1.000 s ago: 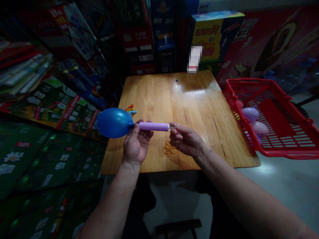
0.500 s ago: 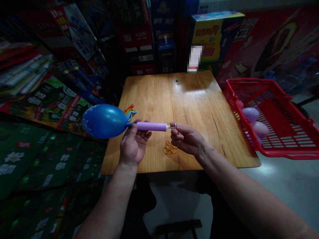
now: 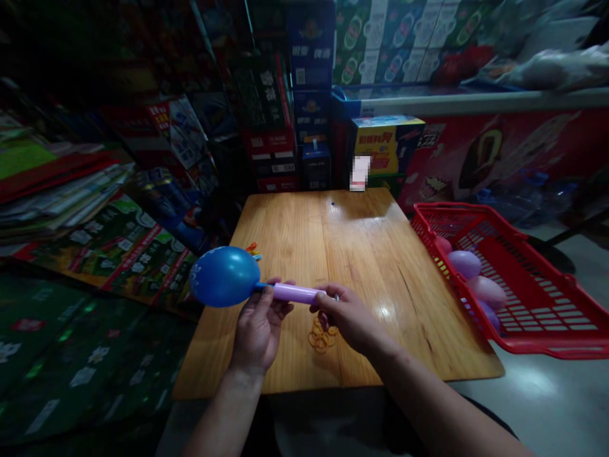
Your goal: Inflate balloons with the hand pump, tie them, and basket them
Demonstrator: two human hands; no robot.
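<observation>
A blue inflated balloon (image 3: pixel 223 277) with white print at its far end points left, its neck on the end of a lilac hand pump (image 3: pixel 297 293). My left hand (image 3: pixel 259 324) is closed around the balloon's neck and the pump's left end, thumb on top. At the pump's right end my right hand (image 3: pixel 345 314) grips, thumb along the barrel; a bit of the handle shows above its fingers. Several tan rubber bands (image 3: pixel 321 337) lie on the wooden table (image 3: pixel 366 254) just below the right hand. Orange and light-blue uninflated balloons (image 3: pixel 254 251) lie partly hidden behind the blue one.
To the right of the table stands a red plastic basket (image 3: pixel 547 304) holding several pink and purple balloons (image 3: pixel 464 263). Green cartons (image 3: pixel 61 355) are stacked along the left. Boxes (image 3: pixel 311 162) and a red-fronted freezer (image 3: pixel 523 139) line the back.
The pump's rod showed between barrel and handle before; now my right hand is up against the barrel's end. The view has tilted up, so the table and hands sit lower.
</observation>
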